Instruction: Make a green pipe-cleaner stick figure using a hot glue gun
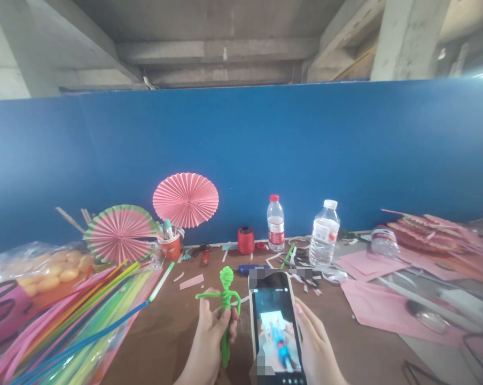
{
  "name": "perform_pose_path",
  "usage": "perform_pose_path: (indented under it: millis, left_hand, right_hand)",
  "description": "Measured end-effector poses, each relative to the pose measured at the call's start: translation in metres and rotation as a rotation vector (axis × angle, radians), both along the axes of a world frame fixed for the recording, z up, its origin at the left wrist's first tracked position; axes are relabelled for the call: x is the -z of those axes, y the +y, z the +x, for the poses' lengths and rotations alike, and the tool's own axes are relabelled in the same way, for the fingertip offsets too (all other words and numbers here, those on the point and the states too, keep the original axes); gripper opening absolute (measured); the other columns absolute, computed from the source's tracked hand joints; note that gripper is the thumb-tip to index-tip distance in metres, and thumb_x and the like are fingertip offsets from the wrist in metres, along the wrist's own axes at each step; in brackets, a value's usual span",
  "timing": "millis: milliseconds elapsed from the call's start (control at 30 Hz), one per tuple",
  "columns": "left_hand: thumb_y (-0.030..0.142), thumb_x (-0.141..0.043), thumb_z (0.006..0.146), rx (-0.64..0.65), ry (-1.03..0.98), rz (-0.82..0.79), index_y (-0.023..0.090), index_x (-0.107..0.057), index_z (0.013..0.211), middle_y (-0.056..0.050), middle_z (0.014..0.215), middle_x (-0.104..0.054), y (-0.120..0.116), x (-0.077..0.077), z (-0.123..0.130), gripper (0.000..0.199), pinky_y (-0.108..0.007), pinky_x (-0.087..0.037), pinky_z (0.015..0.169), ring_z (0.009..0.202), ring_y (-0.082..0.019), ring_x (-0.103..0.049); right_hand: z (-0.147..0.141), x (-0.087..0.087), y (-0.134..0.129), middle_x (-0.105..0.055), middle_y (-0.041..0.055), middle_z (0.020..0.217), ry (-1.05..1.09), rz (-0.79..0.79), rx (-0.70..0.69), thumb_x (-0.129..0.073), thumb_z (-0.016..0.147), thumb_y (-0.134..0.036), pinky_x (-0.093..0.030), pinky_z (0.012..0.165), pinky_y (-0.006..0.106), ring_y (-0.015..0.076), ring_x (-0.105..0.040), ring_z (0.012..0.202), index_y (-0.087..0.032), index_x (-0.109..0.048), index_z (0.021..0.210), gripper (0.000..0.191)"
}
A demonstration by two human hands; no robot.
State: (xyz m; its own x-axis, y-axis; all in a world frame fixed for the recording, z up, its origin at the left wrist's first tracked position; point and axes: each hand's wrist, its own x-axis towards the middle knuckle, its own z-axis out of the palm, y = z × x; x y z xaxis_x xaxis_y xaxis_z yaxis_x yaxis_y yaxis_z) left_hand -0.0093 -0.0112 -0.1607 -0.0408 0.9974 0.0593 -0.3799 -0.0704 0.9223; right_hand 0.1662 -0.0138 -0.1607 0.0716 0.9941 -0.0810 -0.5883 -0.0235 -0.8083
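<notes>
Pinched upright in my left hand [210, 334] is a green pipe-cleaner figure [226, 289] with a coiled head, one arm stretched out to the left and the other bent down. My right hand [317, 342] is wrapped round the right side of a smartphone [277, 326], held beside the figure with its screen toward me. A blurred picture with a blue shape on a pale ground is on the screen. Parts of the phone are pixelated. Behind the phone lies a dark blue tool handle [249, 269], partly hidden.
Bundled coloured pipe cleaners [105, 315] lie at left. Along the back stand a pink paper fan [185, 200], an orange cup of pens [170, 247], a red thread spool [246, 241] and two upright bottles [325, 235]. Pink paper sheets [380, 302] and a lying bottle [383, 243] cover the right.
</notes>
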Motion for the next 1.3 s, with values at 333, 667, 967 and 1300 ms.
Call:
perform_pose_path:
  millis: [333,667,967,1300]
  left_hand:
    - [0.035,-0.058,0.074,-0.090,0.002,-0.049,0.028,-0.031,0.097,0.004,0.064,-0.058,-0.001,-0.008,0.005,0.036,-0.017,-0.034,0.042,0.044,-0.007,-0.045]
    - [0.032,-0.055,0.077,-0.089,0.015,-0.001,0.029,-0.027,0.100,0.003,0.066,-0.058,0.003,-0.002,-0.002,0.036,-0.018,-0.035,0.043,0.046,-0.008,-0.046]
    - [0.035,-0.057,0.075,-0.114,0.014,-0.004,0.029,-0.028,0.100,0.003,0.065,-0.059,0.006,0.001,-0.004,0.038,-0.018,-0.036,0.043,0.046,-0.008,-0.047]
    - [0.031,-0.052,0.080,-0.104,0.038,0.026,0.028,-0.027,0.100,0.003,0.066,-0.058,0.007,0.004,-0.005,0.032,-0.018,-0.036,0.043,0.046,-0.008,-0.046]
  right_hand:
    - [-0.002,0.002,0.000,-0.058,0.0061,0.114,0.040,-0.091,0.092,-0.070,0.058,-0.045,-0.052,0.075,0.029,0.0277,-0.052,0.106,-0.018,-0.063,0.098,0.049]
    - [-0.001,0.004,0.000,-0.060,0.0074,0.111,0.075,-0.105,0.048,-0.069,0.060,-0.045,-0.051,0.076,0.032,0.0275,-0.055,0.102,-0.017,-0.061,0.101,0.049]
    - [-0.001,-0.002,0.000,-0.063,0.0089,0.104,0.007,-0.033,0.028,-0.067,0.062,-0.046,-0.051,0.072,0.030,0.0262,-0.059,0.092,-0.016,-0.063,0.099,0.048]
    - [0.001,0.007,0.000,-0.066,0.0064,0.095,-0.103,-0.020,0.118,-0.066,0.061,-0.050,-0.053,0.062,0.024,0.0214,-0.064,0.077,-0.019,-0.067,0.089,0.042]
